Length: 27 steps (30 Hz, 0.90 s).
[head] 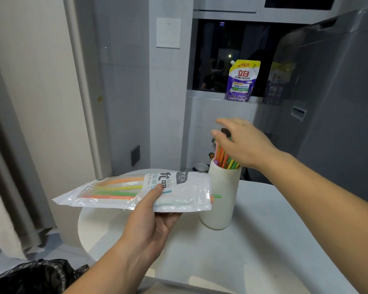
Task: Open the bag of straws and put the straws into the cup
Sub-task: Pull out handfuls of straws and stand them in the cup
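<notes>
Left hand (149, 219) grips the straw bag (119, 192) mid-frame, thumb on top, bag level above the desk (253, 240). The bag mouth faces right, straw ends (216, 197) poking out in front of the white cup (221, 209). The cup stands on the desk right of centre with coloured straws (221, 155) in it. Right hand (242, 143) is over them, fingers loosely spread, blurred; contact unclear.

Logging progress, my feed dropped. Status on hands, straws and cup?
Left hand grips clear plastic straw bag, some straws inside. Right hand open over coloured straws in white ribbed cup. Nothing blocking the cup.
</notes>
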{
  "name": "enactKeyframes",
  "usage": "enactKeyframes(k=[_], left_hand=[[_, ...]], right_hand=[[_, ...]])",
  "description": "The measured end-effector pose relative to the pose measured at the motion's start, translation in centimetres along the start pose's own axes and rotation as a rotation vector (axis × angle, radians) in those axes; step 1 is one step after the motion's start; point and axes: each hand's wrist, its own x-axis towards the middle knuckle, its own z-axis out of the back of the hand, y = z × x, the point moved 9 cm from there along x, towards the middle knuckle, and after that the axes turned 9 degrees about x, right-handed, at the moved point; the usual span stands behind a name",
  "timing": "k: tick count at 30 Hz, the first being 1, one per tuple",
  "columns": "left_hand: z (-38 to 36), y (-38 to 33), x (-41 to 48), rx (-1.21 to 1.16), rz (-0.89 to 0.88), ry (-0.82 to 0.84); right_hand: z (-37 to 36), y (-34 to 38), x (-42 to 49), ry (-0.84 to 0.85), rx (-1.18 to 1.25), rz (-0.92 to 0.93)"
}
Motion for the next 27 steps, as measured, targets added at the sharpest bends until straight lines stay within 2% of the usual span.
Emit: enactKeyframes(k=[4,6,8,10,13,15,17,22,27], left_hand=[[-0.1,-0.1,0.0,0.015,-0.012,0.006],[-0.1,-0.2,0.0,0.046,-0.031,0.017],[-0.2,-0.4,-0.1,0.088,-0.068,0.030],[-0.5,-0.8,-0.3,0.127,-0.114,0.047],[-0.8,-1.0,-0.7,0.197,-0.171,0.057],[-0.9,-1.1,-0.9,0.276,-0.215,0.051],[-1.2,-1.4,-1.2,0.381,-0.271,0.055],[-1.9,-1.3,-2.3,0.560,-0.349,0.088],[-1.9,-1.2,-2.4,0.587,-0.339,0.081]], right_hand=[[5.1,1.8,-3.3,-0.430,0.176,0.095],[6.0,2.0,-6.7,-0.623,0.411,0.088],[4.0,1.0,-10.2,-0.678,0.759,-0.047],[-0.2,-0.1,-12.9,-0.604,1.050,-0.271],[-6.2,-1.0,-15.3,-0.339,1.305,-0.672],[-9.2,-0.7,-16.3,-0.211,1.566,-0.878],[-10.8,0.0,-16.6,-0.141,1.739,-0.945],[-12.5,-0.5,-17.1,-0.161,1.878,-1.041],[-12.6,0.0,-16.9,-0.112,1.878,-0.978]])
